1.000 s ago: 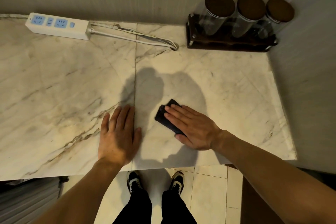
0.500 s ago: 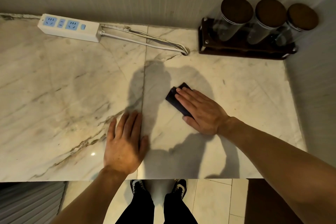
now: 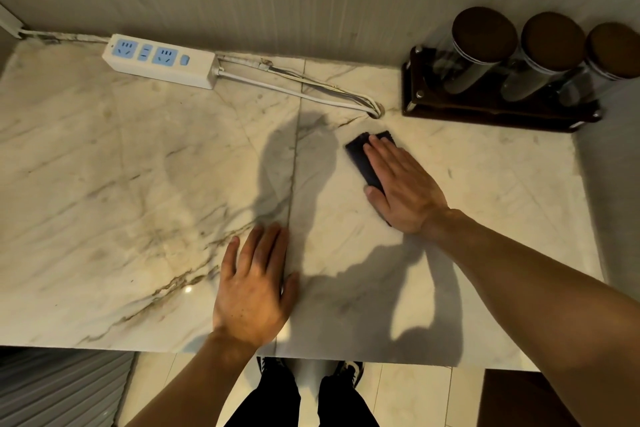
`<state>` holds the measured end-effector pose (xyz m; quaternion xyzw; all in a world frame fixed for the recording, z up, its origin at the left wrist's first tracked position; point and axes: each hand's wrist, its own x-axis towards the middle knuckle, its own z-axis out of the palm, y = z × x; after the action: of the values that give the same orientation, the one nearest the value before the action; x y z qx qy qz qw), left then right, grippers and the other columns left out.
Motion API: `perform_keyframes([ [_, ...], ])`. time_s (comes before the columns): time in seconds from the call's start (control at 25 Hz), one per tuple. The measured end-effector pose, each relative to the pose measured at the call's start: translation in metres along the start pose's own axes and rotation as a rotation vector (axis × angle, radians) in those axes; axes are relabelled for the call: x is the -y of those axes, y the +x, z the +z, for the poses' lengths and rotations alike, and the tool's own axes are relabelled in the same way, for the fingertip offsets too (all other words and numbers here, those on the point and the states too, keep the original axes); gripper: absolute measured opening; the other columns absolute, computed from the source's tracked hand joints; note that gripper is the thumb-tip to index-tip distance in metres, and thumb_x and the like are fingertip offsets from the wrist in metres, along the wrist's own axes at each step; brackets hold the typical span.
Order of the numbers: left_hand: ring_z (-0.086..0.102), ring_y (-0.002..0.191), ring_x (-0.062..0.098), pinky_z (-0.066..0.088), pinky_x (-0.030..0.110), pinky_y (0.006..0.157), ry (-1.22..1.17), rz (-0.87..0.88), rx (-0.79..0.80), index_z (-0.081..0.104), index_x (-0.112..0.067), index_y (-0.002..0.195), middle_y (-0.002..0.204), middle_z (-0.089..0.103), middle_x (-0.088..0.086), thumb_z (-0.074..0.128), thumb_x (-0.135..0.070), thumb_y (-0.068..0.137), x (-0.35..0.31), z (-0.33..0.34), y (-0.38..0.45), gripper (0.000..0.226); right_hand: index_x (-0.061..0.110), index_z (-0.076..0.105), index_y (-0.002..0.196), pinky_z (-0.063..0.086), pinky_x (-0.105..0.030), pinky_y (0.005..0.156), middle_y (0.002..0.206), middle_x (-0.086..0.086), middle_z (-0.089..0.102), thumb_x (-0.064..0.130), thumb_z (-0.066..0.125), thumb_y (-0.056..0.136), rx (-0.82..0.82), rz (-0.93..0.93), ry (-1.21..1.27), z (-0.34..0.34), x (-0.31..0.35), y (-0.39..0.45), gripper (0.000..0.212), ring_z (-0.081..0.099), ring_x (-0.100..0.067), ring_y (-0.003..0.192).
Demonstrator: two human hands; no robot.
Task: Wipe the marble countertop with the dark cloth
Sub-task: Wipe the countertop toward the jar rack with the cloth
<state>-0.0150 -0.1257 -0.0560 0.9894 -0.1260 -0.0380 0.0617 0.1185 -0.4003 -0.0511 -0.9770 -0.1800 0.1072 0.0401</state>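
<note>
The marble countertop is pale with brown veins and a seam down its middle. A folded dark cloth lies flat on its right half, toward the back. My right hand presses down on the cloth with flat fingers, covering most of it; only its left edge and far corners show. My left hand rests flat on the marble beside the seam near the front edge, fingers spread, holding nothing.
A white power strip lies at the back left, its cable running into a hole in the marble just behind the cloth. A dark wooden rack with three lidded glass jars stands in the back right corner. Walls close the back and right sides.
My right hand has slid the cloth away from me, from near the front edge toward the back by the cable hole. My left hand has stayed flat in place.
</note>
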Motion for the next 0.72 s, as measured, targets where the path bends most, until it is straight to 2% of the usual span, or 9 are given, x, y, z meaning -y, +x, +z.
perform_keyframes([
  [0.28,0.036,0.139,0.03,0.024,0.051,0.115,-0.004,-0.015,0.0,0.046,-0.01,0.141,0.145,0.048,0.009,0.046,-0.041,0.087,0.0,0.001,0.001,0.063,0.017,0.001,0.153,-0.003,-0.036,0.117,0.163,-0.002,-0.001,0.046,0.022,0.094,-0.134,0.418,0.126,0.006,0.009,0.025,0.068,-0.003,-0.017,0.148],
  [0.48,0.036,0.138,0.03,0.026,0.052,0.114,-0.009,-0.022,-0.015,0.047,-0.01,0.14,0.143,0.05,0.009,0.045,-0.041,0.087,0.0,0.002,0.001,0.062,0.015,0.005,0.153,0.002,-0.04,0.118,0.163,-0.004,0.004,0.043,0.025,0.095,-0.208,0.558,0.195,0.007,0.017,0.029,0.067,0.001,-0.022,0.148],
  [0.72,0.035,0.138,0.031,0.025,0.052,0.114,-0.027,-0.001,-0.051,0.046,-0.009,0.141,0.144,0.049,0.01,0.044,-0.041,0.089,0.002,0.006,-0.001,0.061,0.012,0.003,0.153,0.002,-0.042,0.118,0.162,-0.007,0.003,0.042,0.025,0.096,-0.259,0.781,0.231,0.01,0.03,0.027,0.068,0.001,-0.025,0.148],
])
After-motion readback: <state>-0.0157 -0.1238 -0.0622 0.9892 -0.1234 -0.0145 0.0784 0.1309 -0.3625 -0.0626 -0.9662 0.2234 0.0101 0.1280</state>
